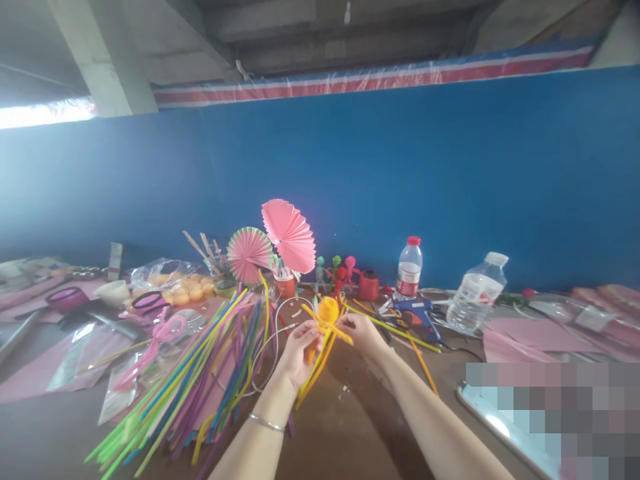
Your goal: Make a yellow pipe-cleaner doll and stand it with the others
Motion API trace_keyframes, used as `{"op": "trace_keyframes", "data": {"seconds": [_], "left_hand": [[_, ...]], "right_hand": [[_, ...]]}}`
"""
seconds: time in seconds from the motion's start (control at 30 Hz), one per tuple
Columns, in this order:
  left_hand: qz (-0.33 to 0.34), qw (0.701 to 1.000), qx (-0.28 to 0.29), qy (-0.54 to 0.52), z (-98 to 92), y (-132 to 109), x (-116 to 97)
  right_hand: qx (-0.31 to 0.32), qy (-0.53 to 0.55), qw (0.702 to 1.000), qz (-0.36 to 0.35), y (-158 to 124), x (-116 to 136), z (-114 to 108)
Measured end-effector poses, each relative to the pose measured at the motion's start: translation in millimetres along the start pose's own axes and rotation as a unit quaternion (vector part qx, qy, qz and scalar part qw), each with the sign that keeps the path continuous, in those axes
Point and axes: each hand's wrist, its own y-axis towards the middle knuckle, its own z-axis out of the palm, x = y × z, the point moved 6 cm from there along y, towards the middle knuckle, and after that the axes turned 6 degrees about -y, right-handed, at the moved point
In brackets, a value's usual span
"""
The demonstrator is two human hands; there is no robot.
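Note:
A yellow-orange pipe cleaner figure [328, 311] with a round ball head is held upright between my hands over the table. My left hand [302, 351] is closed on its left side, with the fingers curled by the crossed strips. From the right, my right hand [363, 335] pinches one of the figure's orange strips below the head. Long orange legs hang down between the hands. A large bundle of coloured pipe cleaners [187, 380] lies to the left of my left forearm. Small finished-looking figures [349, 265] in green, red and pink stand behind.
Pink paper fans [290, 237] stand in a red cup [286, 287]. A blue glue gun [423, 313] and two plastic bottles [409, 270] are at the right rear. Pink scissors [159, 337] lie left; a phone [505, 423] lies at right. A white cable [276, 340] loops near my left hand.

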Motion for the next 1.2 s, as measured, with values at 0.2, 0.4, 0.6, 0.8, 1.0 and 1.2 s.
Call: {"op": "trace_keyframes", "data": {"seconds": [0.2,0.4,0.6,0.8,1.0,1.2], "left_hand": [[-0.142,0.918,0.121,0.349,7.8,-15,27],[-0.006,0.869,0.03,0.494,-5.7,-3,27],[0.162,0.952,-0.092,0.243,-3.6,-4,-5],[0.128,0.976,-0.162,-0.07,-25.8,7,-7],[0.072,0.986,-0.131,-0.07,-18.3,5,-2],[0.004,0.993,-0.02,0.119,6.2,-4,10]], "right_hand": [[0.155,-0.025,0.987,-0.015,-8,10,-22],[0.043,-0.348,0.921,-0.169,-29,89,-16],[-0.053,-0.361,0.896,-0.253,-49,127,2],[-0.075,-0.238,0.955,-0.16,-33,95,-3],[-0.033,-0.107,0.994,-0.019,-6,37,-7],[0.047,-0.051,0.997,0.024,2,7,-17]]}}
